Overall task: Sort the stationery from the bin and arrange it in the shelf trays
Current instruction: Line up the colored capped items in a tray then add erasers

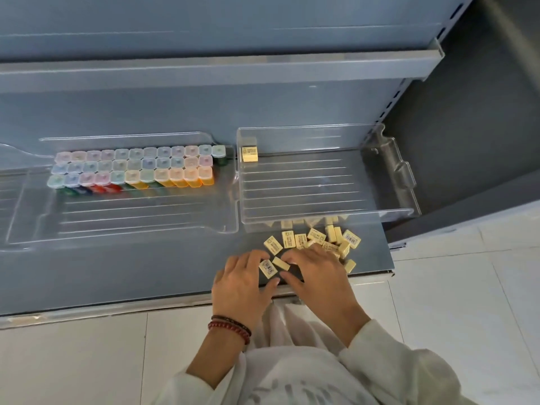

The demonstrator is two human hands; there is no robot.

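— Erasers, lots of little yellow ones, lie in a heap on the grey shelf, just in front of the clear tray on the right.

— Is any in the tray?

— One eraser, in its back left corner.

— What do the hands do?

— The left hand pinches an eraser with a barcode in its fingertips. The right hand touches a plain eraser beside it, but I cannot tell if its grip has closed.

— And the other tray?

— Small coloured boxes stand there in three rows.
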